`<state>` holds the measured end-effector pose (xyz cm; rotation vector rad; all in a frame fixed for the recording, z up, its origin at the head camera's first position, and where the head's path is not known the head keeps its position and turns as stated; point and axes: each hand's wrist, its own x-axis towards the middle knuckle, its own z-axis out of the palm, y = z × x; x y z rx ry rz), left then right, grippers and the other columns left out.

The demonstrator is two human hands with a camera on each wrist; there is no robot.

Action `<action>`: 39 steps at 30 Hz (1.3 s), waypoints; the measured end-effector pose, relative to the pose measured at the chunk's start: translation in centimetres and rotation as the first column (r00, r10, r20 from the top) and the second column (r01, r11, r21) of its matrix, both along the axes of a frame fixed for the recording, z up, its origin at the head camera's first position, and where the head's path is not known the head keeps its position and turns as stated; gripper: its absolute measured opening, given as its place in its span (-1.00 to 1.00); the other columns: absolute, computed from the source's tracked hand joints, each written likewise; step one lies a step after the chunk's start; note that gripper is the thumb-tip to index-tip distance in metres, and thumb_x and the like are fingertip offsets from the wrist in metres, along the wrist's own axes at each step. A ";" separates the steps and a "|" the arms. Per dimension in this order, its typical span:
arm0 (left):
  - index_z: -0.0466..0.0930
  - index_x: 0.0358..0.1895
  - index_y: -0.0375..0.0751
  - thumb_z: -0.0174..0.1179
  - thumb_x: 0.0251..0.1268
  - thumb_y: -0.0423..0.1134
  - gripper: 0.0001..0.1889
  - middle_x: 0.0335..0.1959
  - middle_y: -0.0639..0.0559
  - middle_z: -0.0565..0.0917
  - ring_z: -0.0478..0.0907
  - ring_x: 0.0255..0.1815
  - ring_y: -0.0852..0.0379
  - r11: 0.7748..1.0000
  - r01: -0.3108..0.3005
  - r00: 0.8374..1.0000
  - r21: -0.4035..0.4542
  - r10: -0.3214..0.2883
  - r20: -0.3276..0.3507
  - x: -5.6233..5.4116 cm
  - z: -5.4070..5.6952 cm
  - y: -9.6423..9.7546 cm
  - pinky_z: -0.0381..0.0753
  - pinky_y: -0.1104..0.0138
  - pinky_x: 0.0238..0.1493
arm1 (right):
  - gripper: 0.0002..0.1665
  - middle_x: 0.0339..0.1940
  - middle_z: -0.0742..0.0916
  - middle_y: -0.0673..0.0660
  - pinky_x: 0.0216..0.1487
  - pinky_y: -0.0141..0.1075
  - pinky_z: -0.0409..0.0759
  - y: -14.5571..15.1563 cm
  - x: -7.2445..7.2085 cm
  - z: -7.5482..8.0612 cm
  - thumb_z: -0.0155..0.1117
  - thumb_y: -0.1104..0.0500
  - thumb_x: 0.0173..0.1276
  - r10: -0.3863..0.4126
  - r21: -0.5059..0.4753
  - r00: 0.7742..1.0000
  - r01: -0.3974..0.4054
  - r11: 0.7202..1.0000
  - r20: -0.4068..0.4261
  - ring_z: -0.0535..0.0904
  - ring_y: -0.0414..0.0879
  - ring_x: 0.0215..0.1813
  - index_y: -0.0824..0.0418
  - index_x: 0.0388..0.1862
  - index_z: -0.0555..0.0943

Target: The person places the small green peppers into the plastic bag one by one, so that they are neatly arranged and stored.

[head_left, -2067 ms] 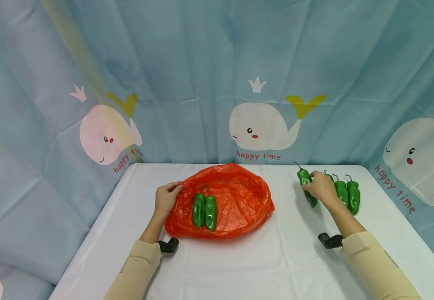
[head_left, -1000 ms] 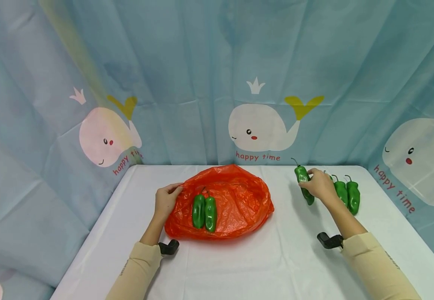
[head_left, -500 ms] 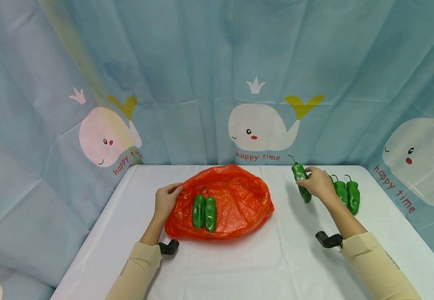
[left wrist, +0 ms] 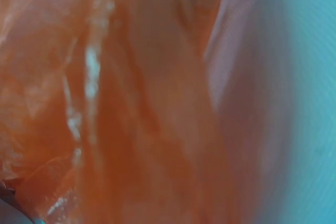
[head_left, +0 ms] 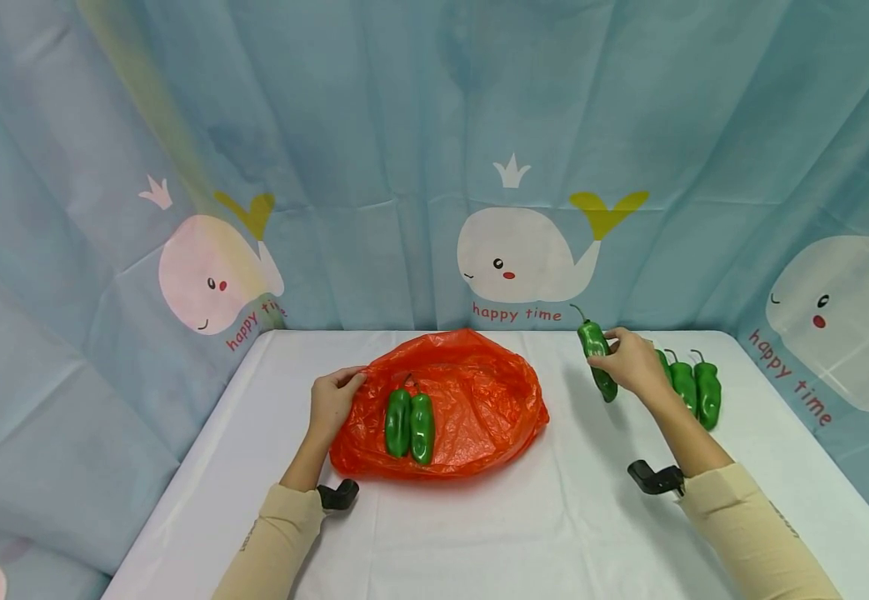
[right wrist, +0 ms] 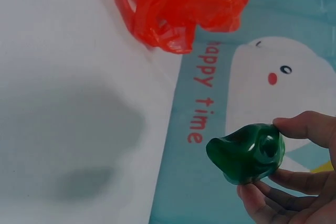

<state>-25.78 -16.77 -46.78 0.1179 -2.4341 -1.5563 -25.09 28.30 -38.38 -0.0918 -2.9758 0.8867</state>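
Note:
A red plastic bag [head_left: 479,408] lies spread wide on the table, its mouth facing up. Two green peppers [head_left: 422,427] rest side by side in its left half. My left hand [head_left: 331,404] pinches the bag's left rim between thumb and fingers; the left wrist view is mostly filled by blurred bag film [left wrist: 131,103]. To the right of the bag, my right hand [head_left: 632,364] holds another green pepper [head_left: 594,350] above the table, stem pointing up and left. In the right wrist view, thumb and fingertips grip this pepper [right wrist: 249,153] from both sides.
Several green peppers [head_left: 707,392] lie in a row at the right of the white table [head_left: 479,542], the leftmost partly hidden by my right hand. A blue curtain [head_left: 374,167] with printed whales hangs behind the table. Black wrist mounts [head_left: 655,477] sit at both cuffs.
My right hand has moved left and slightly up with the pepper, away from the row and closer to the bag. The left hand and the bag stay in place.

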 end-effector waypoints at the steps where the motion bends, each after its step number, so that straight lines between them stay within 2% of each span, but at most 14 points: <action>1: 0.73 -0.03 -0.27 0.17 0.39 -0.19 -0.73 -0.10 -0.22 0.75 0.62 -0.12 0.03 1.000 0.000 1.000 -0.002 0.000 0.000 0.0 0.0 0.0 0.51 0.57 -0.23 | -0.25 0.09 0.59 0.56 -0.11 0.05 0.60 -0.1 0.0 0.0 0.30 0.07 0.29 0.000 -0.003 1.000 0.000 1.000 -0.003 0.58 0.35 0.02 0.53 0.30 0.35; 21: 0.72 -0.02 -0.28 0.16 0.39 -0.19 -0.73 -0.09 -0.23 0.75 0.62 -0.10 0.01 1.000 -0.001 1.000 -0.004 0.001 0.005 0.0 0.1 0.1 0.51 0.55 -0.22 | -0.27 0.04 0.60 0.55 -0.26 -0.06 0.66 -1.7 0.0 1.2 0.32 0.09 0.27 0.046 -0.044 0.998 -0.048 0.998 -0.047 0.63 0.29 -0.10 0.52 0.27 0.38; 32: 0.73 -0.03 -0.26 0.18 0.39 -0.12 -0.69 -0.09 -0.21 0.75 0.64 -0.03 -0.03 1.000 -0.013 1.000 -0.016 0.013 -0.012 -0.2 -0.1 0.1 0.50 0.59 -0.17 | -0.26 0.09 0.59 0.55 -0.13 0.04 0.66 -2.5 -0.2 1.7 0.30 0.08 0.29 0.051 -0.095 0.998 -0.054 0.994 -0.042 0.62 0.33 -0.02 0.50 0.31 0.35; 39: 0.73 -0.03 -0.28 0.19 0.38 -0.14 -0.70 -0.09 -0.23 0.75 0.64 -0.05 -0.05 1.000 -0.002 1.000 -0.012 0.002 -0.012 -0.2 -0.1 0.1 0.47 0.63 -0.21 | -0.27 0.10 0.60 0.53 -0.11 0.03 0.66 -3.4 -0.2 1.9 0.31 0.08 0.29 0.063 -0.118 0.997 -0.068 0.991 -0.045 0.62 0.32 -0.01 0.46 0.31 0.36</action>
